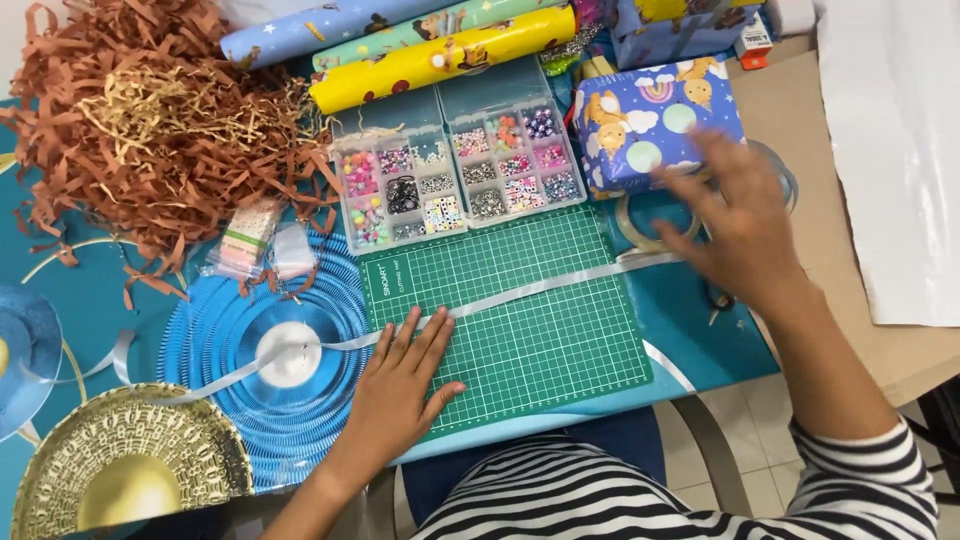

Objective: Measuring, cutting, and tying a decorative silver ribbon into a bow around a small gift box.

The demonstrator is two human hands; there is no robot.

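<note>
My left hand [400, 385] lies flat, fingers apart, on the left edge of a green cutting mat [540, 345], pressing down a silver ribbon [530, 290] that runs across the mat. At the ribbon's right end my right hand [745, 225] reaches over a clear tape roll [640, 225], just below a gift box wrapped in blue cartoon paper [650, 120]. Motion blur hides whether its fingers grip anything.
Two clear bead organisers [455, 175] stand behind the mat. Brown paper shred [150, 120] fills the back left. Rolls of wrapping paper [430, 50] lie at the back. A blue pleated disc [270, 350] and a gold plate [130, 465] sit front left. Scissors [718, 300] lie under my right wrist.
</note>
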